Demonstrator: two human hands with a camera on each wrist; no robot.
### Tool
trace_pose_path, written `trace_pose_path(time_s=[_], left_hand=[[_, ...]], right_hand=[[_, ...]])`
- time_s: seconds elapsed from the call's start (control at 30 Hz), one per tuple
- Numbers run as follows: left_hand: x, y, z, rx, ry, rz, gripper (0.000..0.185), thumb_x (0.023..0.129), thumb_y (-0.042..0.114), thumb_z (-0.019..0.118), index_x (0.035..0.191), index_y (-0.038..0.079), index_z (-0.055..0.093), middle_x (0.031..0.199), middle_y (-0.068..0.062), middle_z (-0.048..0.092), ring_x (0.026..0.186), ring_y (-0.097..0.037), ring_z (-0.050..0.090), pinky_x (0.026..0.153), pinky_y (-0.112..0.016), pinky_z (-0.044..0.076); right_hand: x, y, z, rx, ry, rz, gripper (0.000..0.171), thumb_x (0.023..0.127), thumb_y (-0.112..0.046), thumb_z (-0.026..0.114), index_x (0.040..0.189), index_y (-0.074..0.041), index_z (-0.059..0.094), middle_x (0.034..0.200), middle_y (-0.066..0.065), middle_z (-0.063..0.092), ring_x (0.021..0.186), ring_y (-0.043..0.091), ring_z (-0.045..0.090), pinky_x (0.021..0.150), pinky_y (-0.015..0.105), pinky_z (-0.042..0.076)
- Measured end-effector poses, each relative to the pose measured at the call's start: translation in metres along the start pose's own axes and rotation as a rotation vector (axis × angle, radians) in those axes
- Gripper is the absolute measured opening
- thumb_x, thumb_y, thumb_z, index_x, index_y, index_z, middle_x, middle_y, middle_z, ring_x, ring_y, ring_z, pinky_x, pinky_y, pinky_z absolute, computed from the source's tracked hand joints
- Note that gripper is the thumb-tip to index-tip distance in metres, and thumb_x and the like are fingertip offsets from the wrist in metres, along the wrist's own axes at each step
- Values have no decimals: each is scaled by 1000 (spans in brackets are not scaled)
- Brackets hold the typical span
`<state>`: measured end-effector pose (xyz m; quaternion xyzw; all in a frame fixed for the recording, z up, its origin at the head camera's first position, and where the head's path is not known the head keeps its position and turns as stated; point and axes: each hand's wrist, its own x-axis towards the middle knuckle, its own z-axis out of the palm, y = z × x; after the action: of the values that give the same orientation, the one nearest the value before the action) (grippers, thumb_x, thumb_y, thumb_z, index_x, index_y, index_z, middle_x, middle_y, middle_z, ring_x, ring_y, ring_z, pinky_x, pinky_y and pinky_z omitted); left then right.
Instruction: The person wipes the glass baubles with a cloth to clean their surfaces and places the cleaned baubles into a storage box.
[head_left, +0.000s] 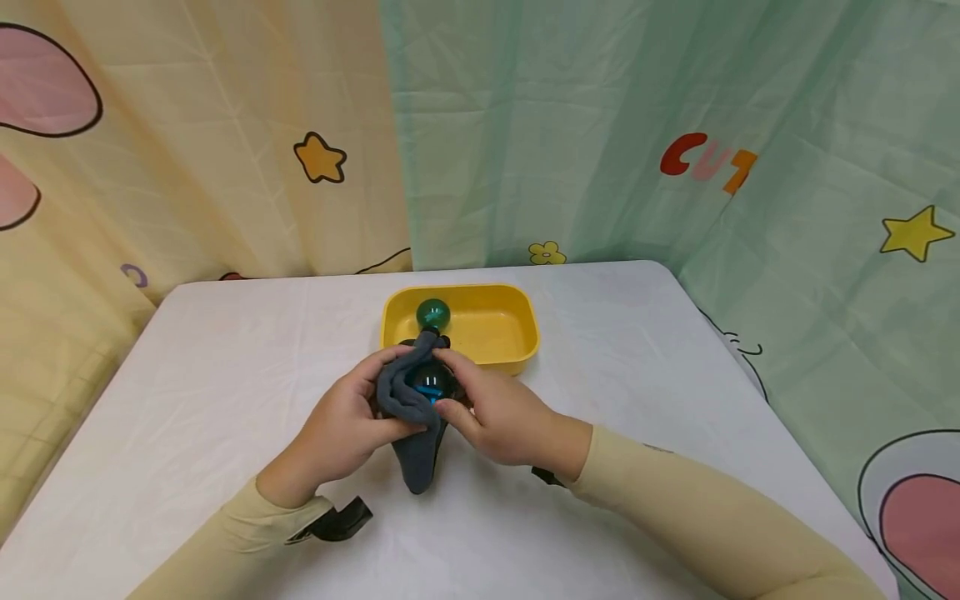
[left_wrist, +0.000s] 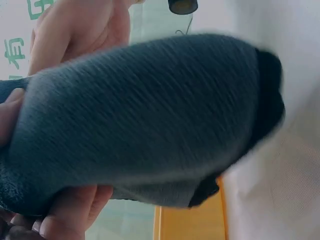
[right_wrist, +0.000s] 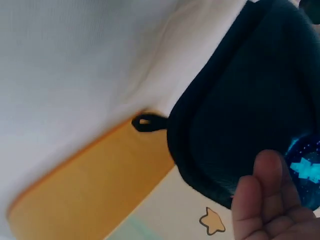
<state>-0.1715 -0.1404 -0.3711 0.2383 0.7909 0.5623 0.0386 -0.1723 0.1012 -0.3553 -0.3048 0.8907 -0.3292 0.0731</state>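
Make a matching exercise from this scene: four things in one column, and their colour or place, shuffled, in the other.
1. grey cloth
2. green ball
3. blue ball
4. yellow tray

A. on the white table, behind the hands
B. lying in the tray
C. gripped by the left hand
D. half wrapped in the cloth, pinched by the right hand

Pairs: 1-C, 2-B, 3-D, 4-A

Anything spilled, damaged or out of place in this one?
Nothing stands out. Both hands, left hand and right hand, hold a grey cloth around a dark blue ball above the table. A green ball sits in the yellow tray.
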Motion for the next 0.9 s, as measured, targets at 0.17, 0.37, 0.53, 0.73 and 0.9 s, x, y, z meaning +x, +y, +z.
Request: trace_pose_path(time_s=[0.17, 0.37, 0.53, 0.73, 0.9], left_hand=[[1, 1, -2, -22, 10, 13, 74, 87, 4, 85, 152, 11, 50, 137, -16, 68, 107, -11, 70, 89, -24, 60], [1, 3, -2, -26, -10, 10, 74, 87, 5, 85, 152, 12, 51, 137, -16, 68, 105, -12, 69, 87, -25, 60], [0, 5, -1, -34, -28, -3, 73, 87, 5, 86, 150, 14, 52, 135, -17, 69, 105, -13, 70, 87, -26, 61], [0, 3, 0, -19, -12, -8, 73, 86, 7, 87, 150, 13, 52, 136, -16, 69, 105, -14, 70, 88, -25, 60], [0, 3, -1, 8, 12, 11, 73, 86, 6, 87, 150, 11, 52, 135, -14, 69, 103, -13, 68, 86, -24, 60]], right_hand=[[0, -1, -4, -194, -3, -94, 68, 105, -26, 67, 159, -10, 29, 139, 8, 68, 110, 17, 71, 101, 35, 59], [-1, 1, -5, -301, 30, -127, 63, 103, -31, 69, 153, -10, 37, 115, 3, 76, 95, 15, 71, 91, 29, 61], [-1, 1, -3, -9, -22, -3, 54, 108, -30, 62, 149, -4, 39, 87, 0, 72, 72, 12, 61, 67, 23, 52], [0, -1, -3, 73, -33, 52, 52, 111, -32, 55, 153, -5, 43, 110, 2, 72, 87, 11, 63, 80, 26, 57], [0, -2, -3, -88, -46, -27, 73, 105, -27, 67, 163, -10, 24, 140, 6, 66, 107, 14, 70, 98, 32, 60]])
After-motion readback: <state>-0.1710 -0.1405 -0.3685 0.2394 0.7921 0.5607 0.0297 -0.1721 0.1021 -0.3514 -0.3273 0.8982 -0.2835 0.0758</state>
